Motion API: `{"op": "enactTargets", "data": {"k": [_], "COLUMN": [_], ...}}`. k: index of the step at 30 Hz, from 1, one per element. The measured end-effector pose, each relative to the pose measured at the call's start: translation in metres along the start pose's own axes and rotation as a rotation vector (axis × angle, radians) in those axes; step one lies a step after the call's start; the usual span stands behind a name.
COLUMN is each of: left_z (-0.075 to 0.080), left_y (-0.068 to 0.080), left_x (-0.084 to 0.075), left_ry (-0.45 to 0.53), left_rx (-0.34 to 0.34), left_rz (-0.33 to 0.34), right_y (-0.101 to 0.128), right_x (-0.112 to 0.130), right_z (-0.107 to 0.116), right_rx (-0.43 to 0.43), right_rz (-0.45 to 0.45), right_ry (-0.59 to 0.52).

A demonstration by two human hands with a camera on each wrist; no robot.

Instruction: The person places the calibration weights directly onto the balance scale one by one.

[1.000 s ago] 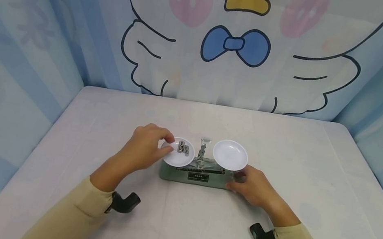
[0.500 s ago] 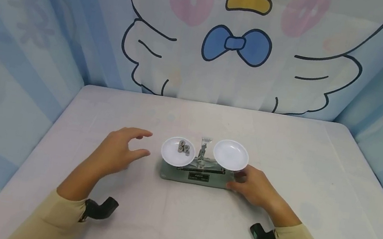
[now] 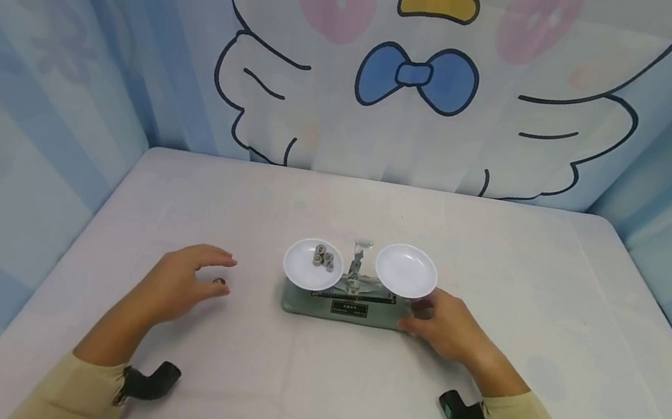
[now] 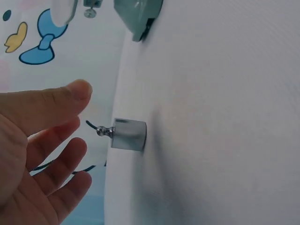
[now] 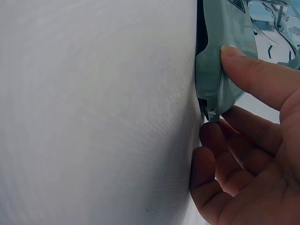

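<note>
A green balance scale [image 3: 321, 306] stands mid-table with two white pans. Its left pan [image 3: 299, 271] bears several small metal weights [image 3: 323, 258]; the right pan [image 3: 406, 271] has nothing on it and sits slightly higher in the head view. My right hand [image 3: 449, 328] grips the base's right end, thumb on its front; in the right wrist view the thumb [image 5: 258, 75] presses the green casing. Away to the left, my left hand [image 3: 178, 284] has its thumb and fingers spread. Near them a larger knobbed metal weight [image 4: 129, 134] stands upright on the table, apart from the fingertips.
A white cloth covers the table [image 3: 334, 397]. Behind it hangs a printed curtain with a blue bow [image 3: 413, 74], and more curtain flanks both sides. Black wrist cameras [image 3: 152, 381] sit at the cuffs of both tan sleeves.
My left hand has left the left pan's rim and moved left and nearer to me, its thumb and fingers spreading apart. The right hand keeps its grip; the small weights stay in the pan.
</note>
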State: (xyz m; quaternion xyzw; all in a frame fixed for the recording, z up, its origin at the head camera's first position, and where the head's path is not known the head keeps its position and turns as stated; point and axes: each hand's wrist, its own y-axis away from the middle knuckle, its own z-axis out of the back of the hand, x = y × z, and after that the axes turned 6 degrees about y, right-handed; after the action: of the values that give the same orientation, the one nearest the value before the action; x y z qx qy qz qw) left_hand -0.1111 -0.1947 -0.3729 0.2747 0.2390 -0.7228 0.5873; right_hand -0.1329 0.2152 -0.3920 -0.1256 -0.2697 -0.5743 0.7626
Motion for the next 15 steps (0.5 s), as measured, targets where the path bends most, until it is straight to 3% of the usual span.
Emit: {"op": "enactTargets", "data": {"k": [8, 15], "left_z": [-0.007, -0.012], "left_y": [0.004, 0.003], "left_x": [0.015, 0.023], "left_ry": [-0.018, 0.022], "left_rx": [0.029, 0.031], "left_rz": [0.047, 0.059], "right_y": [0.000, 0.000], "right_x": [-0.001, -0.001], "right_z": [0.000, 0.000], "right_rx": [-0.005, -0.005], "right_rz": [0.004, 0.008], "right_ry": [0.003, -0.004]}}
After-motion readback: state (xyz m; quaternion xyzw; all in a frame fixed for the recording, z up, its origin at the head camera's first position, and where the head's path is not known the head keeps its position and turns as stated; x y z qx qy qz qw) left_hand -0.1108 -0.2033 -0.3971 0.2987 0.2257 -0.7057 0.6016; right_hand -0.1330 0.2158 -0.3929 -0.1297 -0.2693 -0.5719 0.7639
